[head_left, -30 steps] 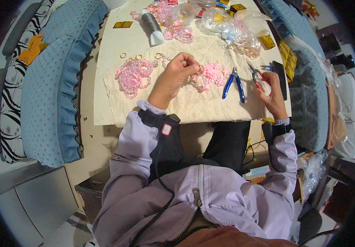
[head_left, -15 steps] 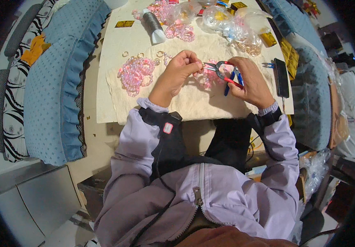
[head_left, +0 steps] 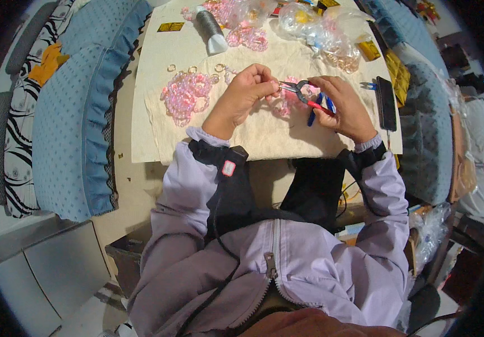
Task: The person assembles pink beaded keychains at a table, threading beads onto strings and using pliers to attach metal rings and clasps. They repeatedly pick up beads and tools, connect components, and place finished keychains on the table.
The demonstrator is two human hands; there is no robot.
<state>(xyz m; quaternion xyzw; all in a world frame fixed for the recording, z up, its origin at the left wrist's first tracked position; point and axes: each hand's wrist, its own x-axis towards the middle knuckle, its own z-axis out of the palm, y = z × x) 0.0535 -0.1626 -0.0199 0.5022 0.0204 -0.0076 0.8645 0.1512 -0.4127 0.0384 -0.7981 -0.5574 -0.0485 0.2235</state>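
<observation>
- Bead pile [head_left: 183, 100]: on the cloth [head_left: 225, 147], toward the table's [head_left: 147, 145] left edge; its loops overlap, so tugging one could drag or knot the others.
- Rings [head_left: 217, 67]: loose just behind that pile, away from the front edge; a brushing sleeve could scatter them.
- Spool [head_left: 209, 31]: lying toward the far edge; being round, it might roll if bumped.
- Left hand [head_left: 249, 92]: right of the pile, thumb and fingertip pinched on a small piece [head_left: 278, 87] too tiny to identify. The pinch is narrow, so the piece could spring loose under pressure.
- Pink beads [head_left: 283, 110]: about mid-table, below and beside the pinch; a strand could snag on the tool, and a dropped piece would be hard to find among them.
- Pliers [head_left: 297, 88]: points right at the left fingertips; whether they bite on anything I cannot tell. A slip could nip skin or crack a bead.
- Cutters [head_left: 311, 116]: on the cloth under the right hand, partly hidden; that hand could knock them.
- Right hand [head_left: 345, 109]: wrapped around the pliers' handles; squeezing too hard would likely deform thin metal.
- Phone [head_left: 386, 104]: along the right edge; an elbow could nudge it off.
</observation>
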